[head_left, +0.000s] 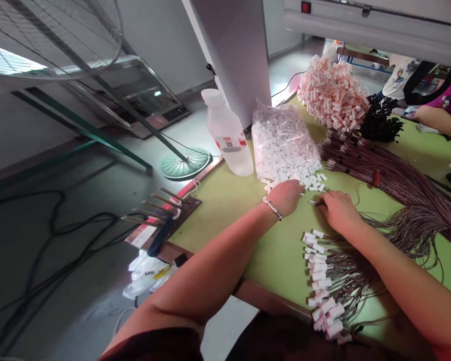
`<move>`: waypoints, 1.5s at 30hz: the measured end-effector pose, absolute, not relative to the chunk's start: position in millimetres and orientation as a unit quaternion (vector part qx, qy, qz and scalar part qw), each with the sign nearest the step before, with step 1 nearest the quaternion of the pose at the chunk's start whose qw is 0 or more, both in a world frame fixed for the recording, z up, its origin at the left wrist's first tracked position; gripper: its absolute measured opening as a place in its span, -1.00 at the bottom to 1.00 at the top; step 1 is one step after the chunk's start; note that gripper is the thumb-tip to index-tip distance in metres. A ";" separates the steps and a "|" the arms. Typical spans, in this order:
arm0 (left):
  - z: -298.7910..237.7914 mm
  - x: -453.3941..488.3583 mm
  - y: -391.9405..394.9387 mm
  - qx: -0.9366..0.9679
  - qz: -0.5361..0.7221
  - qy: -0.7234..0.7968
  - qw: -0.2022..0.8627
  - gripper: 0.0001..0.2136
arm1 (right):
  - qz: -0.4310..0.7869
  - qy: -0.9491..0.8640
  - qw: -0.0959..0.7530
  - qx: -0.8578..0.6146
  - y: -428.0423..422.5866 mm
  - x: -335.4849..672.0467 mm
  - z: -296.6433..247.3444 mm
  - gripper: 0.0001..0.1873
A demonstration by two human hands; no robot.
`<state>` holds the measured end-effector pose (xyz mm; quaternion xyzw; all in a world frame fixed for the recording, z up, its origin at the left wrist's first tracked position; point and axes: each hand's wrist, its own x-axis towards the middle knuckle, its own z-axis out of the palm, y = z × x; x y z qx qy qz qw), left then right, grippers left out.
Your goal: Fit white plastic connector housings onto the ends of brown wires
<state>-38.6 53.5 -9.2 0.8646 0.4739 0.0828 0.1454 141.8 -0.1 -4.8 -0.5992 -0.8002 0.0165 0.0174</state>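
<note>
My left hand, a metal bracelet on its wrist, reaches with curled fingers into loose white plastic connectors spilling from a clear bag. What its fingers hold is hidden. My right hand rests on the green table, fingers pinched on the metal ends of thin brown wires. In front of me lies a row of brown wires fitted with white connectors.
A large bundle of brown wires spreads across the right. A heap of pink-white connectors and black parts lie at the back. A clear bottle stands left of the bag. Another person's arm is far right. A fan stand is on the floor.
</note>
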 end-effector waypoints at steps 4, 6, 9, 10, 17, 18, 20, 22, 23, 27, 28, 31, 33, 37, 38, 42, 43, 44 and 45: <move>0.2 -42.4 52.0 0.826 0.215 0.479 0.206 -0.74 | 0.005 -0.816 0.049 -0.576 -2.8 143.0 -5.1 -0.84; 8.5 -45.0 48.5 0.776 0.297 0.485 0.274 -0.76 | 0.020 -0.806 0.127 -0.578 -3.8 148.7 -2.6 -0.85; 19.9 -45.8 41.0 0.675 0.354 0.480 0.433 -0.78 | 0.097 -0.756 0.264 -0.591 -6.3 159.7 5.5 -0.87; 21.9 -44.7 38.8 0.647 0.354 0.470 0.484 -0.79 | 0.132 -0.735 0.293 -0.596 -7.8 162.5 8.0 -0.88; 4.1 -23.8 33.0 0.524 0.302 0.462 0.649 -0.84 | 0.316 -0.627 0.369 -0.609 -17.8 160.5 -4.0 -0.83; -0.2 -21.1 32.6 0.516 0.298 0.467 0.653 -0.88 | 0.341 -0.614 0.374 -0.606 -17.6 159.6 -7.9 -0.84; -7.3 -17.3 31.6 0.520 0.287 0.471 0.652 -0.93 | 0.367 -0.596 0.384 -0.602 -16.4 158.5 -13.8 -0.86; -11.6 -15.6 30.3 0.532 0.277 0.470 0.648 -0.93 | 0.365 -0.587 0.393 -0.607 -14.9 158.2 -17.2 -0.87; -12.9 -15.3 29.9 0.536 0.272 0.468 0.647 -0.93 | 0.359 -0.586 0.392 -0.611 -14.5 158.0 -18.1 -0.88; -15.7 -15.9 29.4 0.544 0.272 0.462 0.645 -0.91 | 0.340 -0.614 0.365 -0.612 -15.5 156.5 -19.7 -0.91; -16.0 -16.1 29.6 0.548 0.273 0.463 0.641 -0.91 | 0.338 -0.618 0.363 -0.610 -16.3 156.3 -19.5 -0.90; -15.6 -15.8 29.7 0.546 0.269 0.463 0.644 -0.90 | 0.357 -0.601 0.382 -0.605 -18.7 156.7 -16.7 -0.88; -14.8 -15.1 29.6 0.533 0.268 0.466 0.653 -0.90 | 0.371 -0.581 0.410 -0.598 -19.6 157.4 -13.5 -0.85; -15.7 -13.9 29.4 0.513 0.269 0.476 0.662 -0.90 | 0.378 -0.566 0.416 -0.603 -19.0 157.2 -9.5 -0.84; -16.5 -13.7 29.3 0.509 0.269 0.477 0.664 -0.89 | 0.379 -0.569 0.401 -0.610 -18.5 156.7 -9.5 -0.83; -16.9 -13.0 28.9 0.471 0.276 0.476 0.689 -0.89 | 0.383 -0.564 0.376 -0.628 -17.0 155.9 -10.3 -0.83; -15.8 -13.1 29.0 0.447 0.284 0.473 0.704 -0.89 | 0.384 -0.558 0.384 -0.628 -17.0 156.3 -10.2 -0.83; -14.2 -13.4 29.2 0.419 0.295 0.467 0.721 -0.90 | 0.383 -0.553 0.394 -0.626 -17.3 156.9 -9.9 -0.83; -12.4 -14.0 29.6 0.392 0.307 0.457 0.737 -0.90 | 0.377 -0.552 0.404 -0.625 -17.8 157.6 -9.4 -0.83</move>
